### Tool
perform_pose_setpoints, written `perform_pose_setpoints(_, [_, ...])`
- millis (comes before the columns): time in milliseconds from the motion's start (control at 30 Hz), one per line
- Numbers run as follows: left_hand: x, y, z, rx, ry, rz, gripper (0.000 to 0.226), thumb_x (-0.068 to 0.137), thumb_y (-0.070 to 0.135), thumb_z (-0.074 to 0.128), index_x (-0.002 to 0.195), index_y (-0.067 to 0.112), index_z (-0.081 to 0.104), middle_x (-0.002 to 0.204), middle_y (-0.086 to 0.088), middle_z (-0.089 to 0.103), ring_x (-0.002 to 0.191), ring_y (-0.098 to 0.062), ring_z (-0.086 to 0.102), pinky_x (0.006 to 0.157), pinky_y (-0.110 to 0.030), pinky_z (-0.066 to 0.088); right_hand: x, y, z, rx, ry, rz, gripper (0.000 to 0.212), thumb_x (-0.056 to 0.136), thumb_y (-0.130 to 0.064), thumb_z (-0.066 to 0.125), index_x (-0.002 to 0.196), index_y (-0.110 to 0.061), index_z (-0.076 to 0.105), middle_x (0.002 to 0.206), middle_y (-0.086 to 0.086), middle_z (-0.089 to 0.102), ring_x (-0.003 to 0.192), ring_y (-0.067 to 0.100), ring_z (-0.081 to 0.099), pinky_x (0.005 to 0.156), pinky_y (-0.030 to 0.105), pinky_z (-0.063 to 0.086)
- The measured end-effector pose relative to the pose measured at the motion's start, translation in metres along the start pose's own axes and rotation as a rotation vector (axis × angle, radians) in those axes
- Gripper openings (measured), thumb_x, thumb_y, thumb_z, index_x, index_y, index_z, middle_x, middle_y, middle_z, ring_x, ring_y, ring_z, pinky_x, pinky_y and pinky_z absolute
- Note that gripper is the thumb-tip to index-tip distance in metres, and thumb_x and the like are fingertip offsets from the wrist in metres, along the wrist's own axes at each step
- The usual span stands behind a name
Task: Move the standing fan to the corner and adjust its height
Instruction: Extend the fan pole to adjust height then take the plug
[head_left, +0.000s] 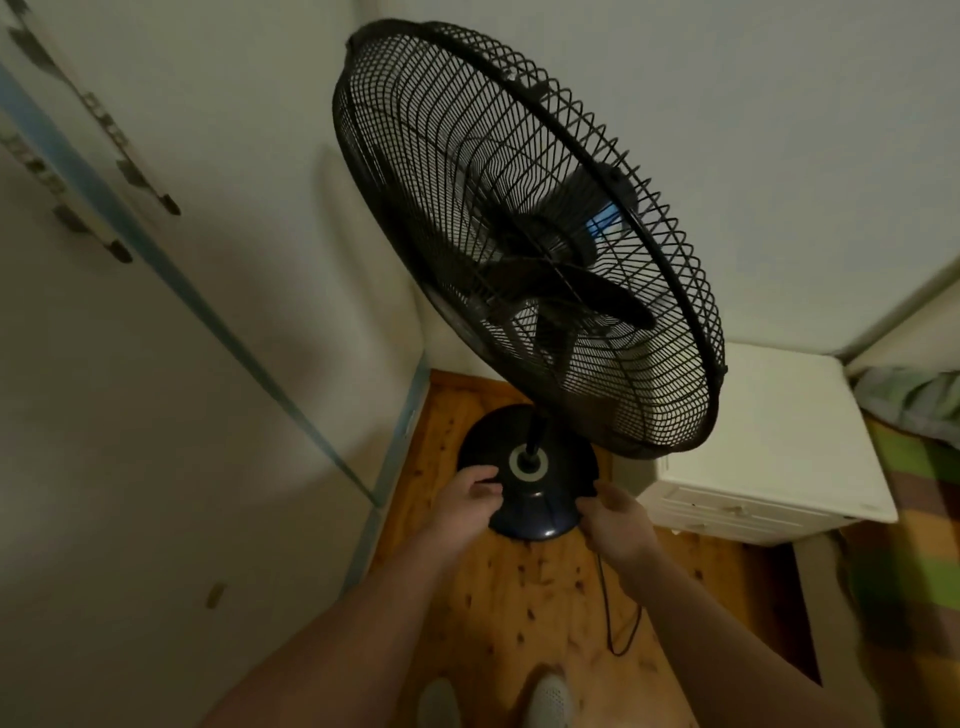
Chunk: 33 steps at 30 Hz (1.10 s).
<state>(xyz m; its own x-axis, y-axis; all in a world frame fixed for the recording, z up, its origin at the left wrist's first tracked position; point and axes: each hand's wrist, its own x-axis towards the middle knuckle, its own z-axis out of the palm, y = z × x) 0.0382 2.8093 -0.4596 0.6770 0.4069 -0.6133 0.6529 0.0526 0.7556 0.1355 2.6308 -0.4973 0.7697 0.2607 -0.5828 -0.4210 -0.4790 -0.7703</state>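
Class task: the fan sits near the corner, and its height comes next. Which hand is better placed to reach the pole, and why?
Probably the left hand: its fingers rest on the base right beside the pole. The right hand sits at the base's outer rim, farther from the pole.

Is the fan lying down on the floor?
No, the fan stands upright on its round base on the wooden floor, with both hands at the base's edges.
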Motion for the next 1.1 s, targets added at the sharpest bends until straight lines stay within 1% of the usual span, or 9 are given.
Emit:
perform_pose_setpoints(100, [0.022, -0.001, -0.004, 0.012, 0.005, 0.002, 0.044, 0.099, 0.017, 0.057, 0.141, 0.028, 0.050, 0.133, 0.005, 0.060, 0.117, -0.012, 0.054, 0.102, -0.033, 0.048, 0.018, 0.001, 0.001, -0.011, 0.028, -0.004, 0.053, 0.091, -0.025, 0.059, 0.142, -0.018, 0.046, 0.124, 0.007, 0.061, 0.106, 0.025, 0.060, 0.073, 0.028, 0.051])
perform_pose_setpoints(233, [0.057, -0.011, -0.009, 0.020, 0.003, 0.017, 0.044, 0.098, 0.020, 0.059, 0.140, 0.030, 0.051, 0.132, 0.007, 0.060, 0.115, -0.009, 0.054, 0.093, -0.025, 0.044, 0.039, 0.006, 0.004, -0.022, 0.066, 0.040, 0.052, 0.094, -0.027, 0.059, 0.143, -0.020, 0.043, 0.127, 0.007, 0.059, 0.112, 0.029, 0.059, 0.097, 0.049, 0.051])
perform_pose_setpoints(333, [0.088, -0.017, -0.016, 0.020, -0.037, 0.028, 0.044, 0.098, 0.022, 0.059, 0.140, 0.029, 0.050, 0.128, 0.008, 0.061, 0.119, -0.012, 0.055, 0.092, -0.023, 0.044, 0.057, 0.014, 0.011, -0.047, 0.104, 0.071, 0.051, 0.094, -0.028, 0.060, 0.142, -0.019, 0.045, 0.128, 0.011, 0.060, 0.113, 0.032, 0.059, 0.099, 0.054, 0.048])
perform_pose_setpoints(433, [0.125, -0.024, -0.023, 0.012, -0.063, 0.067, 0.041, 0.097, 0.022, 0.059, 0.138, 0.028, 0.051, 0.126, 0.006, 0.062, 0.109, -0.008, 0.056, 0.080, -0.017, 0.043, 0.075, 0.029, 0.024, -0.064, 0.124, 0.111, 0.052, 0.095, -0.026, 0.060, 0.144, -0.019, 0.043, 0.127, 0.012, 0.060, 0.109, 0.029, 0.061, 0.095, 0.051, 0.052])
perform_pose_setpoints(567, [0.179, -0.039, -0.023, 0.015, -0.078, 0.130, 0.049, 0.097, 0.023, 0.059, 0.145, 0.025, 0.046, 0.134, 0.002, 0.059, 0.108, -0.006, 0.052, 0.084, -0.017, 0.040, 0.111, 0.049, 0.045, -0.141, 0.159, 0.097, 0.049, 0.096, -0.028, 0.057, 0.143, -0.019, 0.044, 0.121, 0.009, 0.064, 0.098, 0.025, 0.065, 0.073, 0.034, 0.054])
perform_pose_setpoints(700, [0.241, -0.060, -0.014, 0.034, -0.090, 0.194, 0.055, 0.095, 0.024, 0.062, 0.147, 0.025, 0.043, 0.135, 0.003, 0.058, 0.102, -0.001, 0.051, 0.063, -0.005, 0.037, 0.166, 0.057, 0.062, -0.227, 0.207, -0.040, 0.034, 0.096, -0.031, 0.057, 0.129, -0.022, 0.050, 0.125, 0.012, 0.061, 0.095, 0.020, 0.061, 0.082, 0.036, 0.050])
perform_pose_setpoints(900, [0.339, -0.066, 0.016, 0.046, -0.074, 0.359, 0.060, 0.089, 0.030, 0.071, 0.142, 0.034, 0.043, 0.137, 0.002, 0.058, 0.087, 0.003, 0.054, 0.052, -0.007, 0.042, 0.266, 0.066, 0.070, -0.273, 0.306, -0.240, 0.056, 0.098, -0.051, 0.045, 0.145, -0.020, 0.038, 0.137, 0.009, 0.054, 0.124, 0.028, 0.052, 0.092, 0.029, 0.036])
perform_pose_setpoints(1000, [0.380, -0.058, 0.030, 0.019, -0.114, 0.460, 0.076, 0.082, 0.037, 0.080, 0.145, 0.037, 0.038, 0.144, 0.003, 0.050, 0.103, -0.004, 0.053, 0.061, -0.009, 0.043, 0.303, 0.059, 0.076, -0.151, 0.309, -0.368, 0.037, 0.100, -0.050, 0.039, 0.118, -0.025, 0.060, 0.110, -0.006, 0.058, 0.098, 0.002, 0.058, 0.084, 0.020, 0.041])
perform_pose_setpoints(1100, [0.413, -0.050, 0.039, 0.077, -0.114, 0.609, 0.092, 0.077, 0.045, 0.082, 0.151, 0.036, 0.028, 0.151, 0.001, 0.043, 0.120, -0.009, 0.044, 0.078, -0.016, 0.041, 0.331, 0.044, 0.088, -0.002, 0.266, -0.551, 0.029, 0.103, -0.042, 0.039, 0.080, -0.038, 0.058, 0.068, -0.020, 0.063, 0.064, -0.020, 0.059, 0.045, 0.003, 0.042])
